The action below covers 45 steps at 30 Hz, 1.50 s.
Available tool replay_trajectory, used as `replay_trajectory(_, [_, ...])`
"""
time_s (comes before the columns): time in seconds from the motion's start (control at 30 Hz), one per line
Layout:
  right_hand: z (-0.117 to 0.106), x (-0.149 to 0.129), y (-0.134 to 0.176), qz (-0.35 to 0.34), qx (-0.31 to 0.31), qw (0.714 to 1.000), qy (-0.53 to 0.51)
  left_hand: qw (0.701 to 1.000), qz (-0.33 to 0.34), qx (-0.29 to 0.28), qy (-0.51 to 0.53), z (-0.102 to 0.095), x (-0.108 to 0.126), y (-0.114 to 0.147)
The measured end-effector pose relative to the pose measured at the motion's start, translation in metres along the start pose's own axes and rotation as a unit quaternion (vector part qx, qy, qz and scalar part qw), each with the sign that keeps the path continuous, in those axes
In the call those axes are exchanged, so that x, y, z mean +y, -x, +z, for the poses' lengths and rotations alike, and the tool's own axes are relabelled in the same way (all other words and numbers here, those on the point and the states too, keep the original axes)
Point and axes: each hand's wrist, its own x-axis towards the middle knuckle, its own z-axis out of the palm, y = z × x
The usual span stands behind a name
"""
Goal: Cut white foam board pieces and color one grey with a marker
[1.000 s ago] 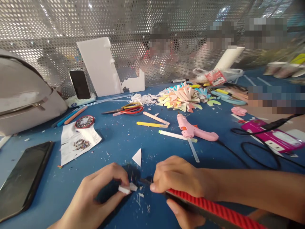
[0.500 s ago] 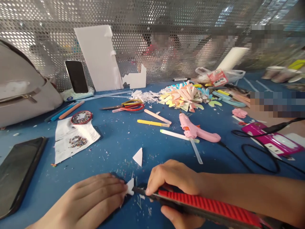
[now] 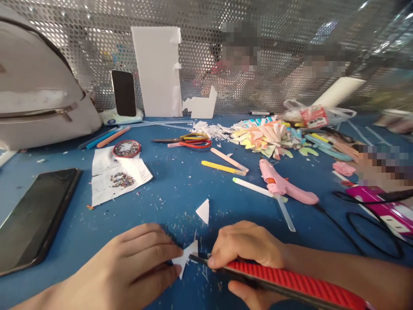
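White foam scrap (image 3: 186, 257): small, jagged, flat on the blue desk (image 3: 174, 185) at 6 o'clock, near the bottom edge.

Left hand (image 3: 135, 269): fingers nearly flat and together, tips pressing the scrap's left side down. Not closed around anything.

Right hand (image 3: 248, 252): curled tight on a red ribbed utility knife (image 3: 290, 286); forefinger lies along the dark blade, whose tip touches the scrap's right edge.

Just above, toward 12 o'clock, a loose white triangle (image 3: 204, 211) lies apart from the scrap. White shavings litter the desk around both.

At 2 o'clock: pink glue gun (image 3: 284, 187) with a clear stick at its nozzle, black cord trailing right.

At 10 o'clock: round red-rimmed lid (image 3: 127, 148) holding small mixed beads; more beads sit on a creased paper sheet (image 3: 118, 178) below it. Print on the sheet is too small to read.

At 9 o'clock: dark phone (image 3: 34, 217), screen off.

At 1 o'clock, far: heap of coloured foam cuttings (image 3: 264, 137); behind it a clear bag with a red label (image 3: 314, 115), writing unreadable.
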Motion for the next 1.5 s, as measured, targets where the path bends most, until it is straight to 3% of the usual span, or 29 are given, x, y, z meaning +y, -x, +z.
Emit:
replay_trajectory(0.3, [-0.006,-0.001,-0.005,-0.042,-0.042,0.998,0.031,1.000,0.010,0.018,-0.002,-0.002,0.000,-0.004])
replay_trajectory(0.77, [-0.005,-0.003,-0.006,-0.037,-0.017,0.998,0.037,0.999,0.018,0.027,0.013,0.003,0.001,-0.003])
replay_trajectory(0.97, [-0.005,-0.009,-0.006,-0.010,-0.040,0.996,0.084,0.989,0.077,0.112,-0.056,0.013,0.008,-0.007])
replay_trajectory(1.23, [-0.005,-0.008,-0.003,-0.004,-0.041,0.996,0.084,0.980,0.134,0.119,-0.081,0.015,0.015,-0.014])
replay_trajectory(1.4, [-0.006,-0.007,0.000,0.010,-0.033,0.998,0.051,0.979,0.064,0.166,-0.100,0.020,0.014,-0.005])
replay_trajectory(1.5, [-0.006,-0.007,-0.001,0.021,-0.020,0.999,0.030,0.983,0.039,0.137,-0.112,0.021,0.011,0.000])
